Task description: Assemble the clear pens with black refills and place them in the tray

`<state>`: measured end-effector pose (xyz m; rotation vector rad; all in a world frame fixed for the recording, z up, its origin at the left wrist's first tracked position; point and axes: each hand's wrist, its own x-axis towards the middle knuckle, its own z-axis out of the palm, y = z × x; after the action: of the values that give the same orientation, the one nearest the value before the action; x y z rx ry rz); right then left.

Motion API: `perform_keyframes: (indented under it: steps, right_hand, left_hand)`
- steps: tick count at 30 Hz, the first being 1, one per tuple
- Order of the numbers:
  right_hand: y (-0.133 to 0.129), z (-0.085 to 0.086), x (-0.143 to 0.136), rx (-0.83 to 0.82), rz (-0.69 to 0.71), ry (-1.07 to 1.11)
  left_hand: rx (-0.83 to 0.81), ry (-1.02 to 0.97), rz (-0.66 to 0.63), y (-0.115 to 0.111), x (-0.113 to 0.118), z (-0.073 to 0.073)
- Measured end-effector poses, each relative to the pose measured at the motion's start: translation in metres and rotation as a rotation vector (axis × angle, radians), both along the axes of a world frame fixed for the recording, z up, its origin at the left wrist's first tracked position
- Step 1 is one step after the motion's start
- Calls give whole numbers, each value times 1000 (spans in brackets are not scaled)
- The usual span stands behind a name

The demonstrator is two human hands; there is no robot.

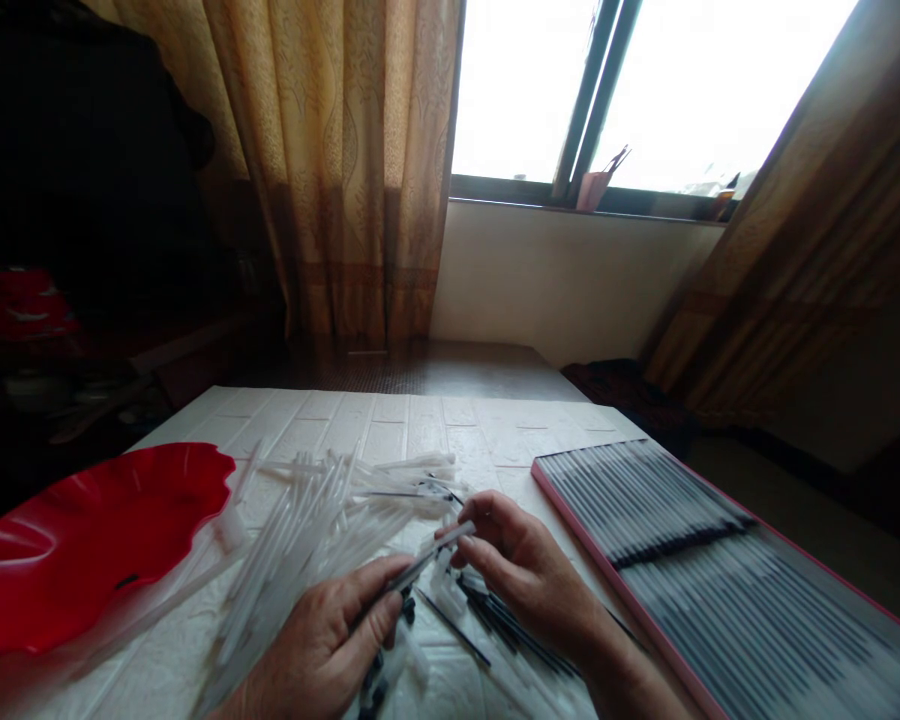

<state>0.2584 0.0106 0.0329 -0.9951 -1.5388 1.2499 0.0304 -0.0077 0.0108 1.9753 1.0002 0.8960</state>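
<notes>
Between my hands a pale, translucent tube (427, 556) slants up to the right, with something dark along its lower part. My left hand (337, 635) pinches its lower end between thumb and fingers. At the upper end, the thumb and fingers of my right hand (529, 570) close round the tip. Many clear tubes (292, 550) lie heaped left of and behind my hands. Thin black rods (506, 620) lie under and beside my right hand. Small black pieces (375, 685) sit just beyond my left hand's fingers.
A red scalloped tray (120, 520) stands at the left, a small dark piece in it. At the right lies a pink-edged box (581, 525) filled with rows of tubes holding dark rods. The white brick-patterned surface (390, 425) reaches back to a dark tabletop (480, 370).
</notes>
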Motion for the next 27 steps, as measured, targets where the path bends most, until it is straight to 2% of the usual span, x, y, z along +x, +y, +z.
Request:
perform_keyframes:
  steps: [6,13,17,20,27]
  right_hand:
    - [-2,-2,-2,-43,28,38]
    - [-1,-11,-6,-31,103,20]
    - [-1,-8,-2,-12,112,-114]
    - [-1,-8,1,-36,174,-185]
    - [3,-23,-3,-127,214,-90]
  left_hand:
    - [-32,11,-21,0,-2,-3]
    - [-50,24,-38,-2,3,8]
    - [16,87,-51,-1,3,8]
    - [71,161,-47,0,1,4]
    - [177,263,4,2,-3,-3]
